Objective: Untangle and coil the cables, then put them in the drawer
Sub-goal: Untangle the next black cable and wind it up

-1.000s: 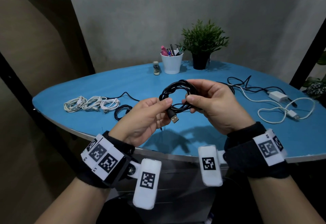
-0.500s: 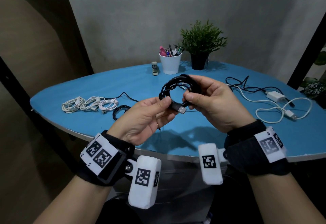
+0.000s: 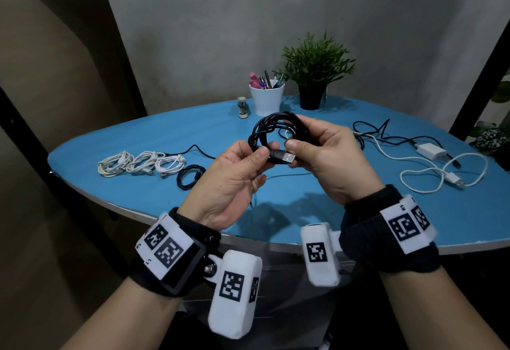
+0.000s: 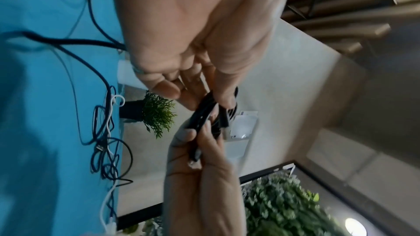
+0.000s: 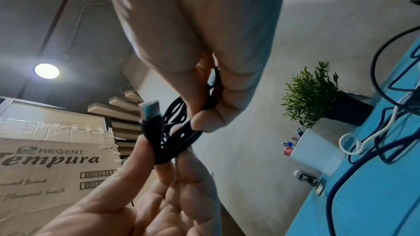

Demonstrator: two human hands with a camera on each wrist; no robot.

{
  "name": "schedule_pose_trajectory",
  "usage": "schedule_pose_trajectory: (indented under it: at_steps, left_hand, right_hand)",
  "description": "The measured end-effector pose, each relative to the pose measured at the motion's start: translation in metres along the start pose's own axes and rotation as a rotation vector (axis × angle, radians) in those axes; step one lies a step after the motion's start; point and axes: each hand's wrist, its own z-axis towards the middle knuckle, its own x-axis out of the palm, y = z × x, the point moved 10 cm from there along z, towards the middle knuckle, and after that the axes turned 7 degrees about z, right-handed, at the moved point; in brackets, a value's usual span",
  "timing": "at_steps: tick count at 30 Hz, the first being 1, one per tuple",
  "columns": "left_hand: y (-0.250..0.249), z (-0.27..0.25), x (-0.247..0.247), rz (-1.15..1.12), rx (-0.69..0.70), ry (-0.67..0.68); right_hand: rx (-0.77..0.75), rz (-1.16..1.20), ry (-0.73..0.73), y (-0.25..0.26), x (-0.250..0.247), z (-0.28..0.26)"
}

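Note:
A black cable wound into a coil is held in the air above the blue table. My right hand grips the coil's right side, thumb in front. My left hand pinches the cable just behind its USB plug, which points right across the coil's lower edge. In the right wrist view the coil and the plug sit between my right hand and my left hand's fingers. In the left wrist view my left hand holds the coil edge-on.
Three white coiled cables and a small black coil lie on the left of the table. A loose tangle of black and white cables with a white charger lies on the right. A pen cup, stapler and potted plant stand at the back.
The USB plug, which hung below the coil, has swung up and now points right across its lower edge. Both hands have risen slightly with the coil.

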Motion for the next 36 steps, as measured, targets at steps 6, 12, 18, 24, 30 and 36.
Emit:
schedule_pose_trajectory:
  at_steps: [6,12,18,24,30,36]
  left_hand:
    - [-0.011,0.001,-0.003,-0.021,0.185,-0.146]
    - [-0.014,0.007,-0.007,0.214,0.162,-0.157]
    - [-0.027,0.006,-0.009,0.482,0.239,-0.225]
    - [-0.025,0.004,-0.004,0.738,0.285,-0.233]
    - [-0.027,0.001,0.018,0.677,0.266,-0.001]
    - [-0.031,-0.005,0.02,0.896,0.349,-0.06]
  right_hand:
    - [0.041,-0.041,0.091,-0.005,0.008,-0.001]
    - [0.078,0.017,0.158,-0.008,0.008,-0.005]
    - [0.054,-0.042,0.118,-0.011,0.008,-0.006]
    - [0.087,-0.048,0.053,-0.016,0.005,-0.005]
    - [0.142,0.112,0.019,-0.016,-0.003,-0.005]
    - [0.147,0.135,-0.031,-0.012,-0.006,-0.003]
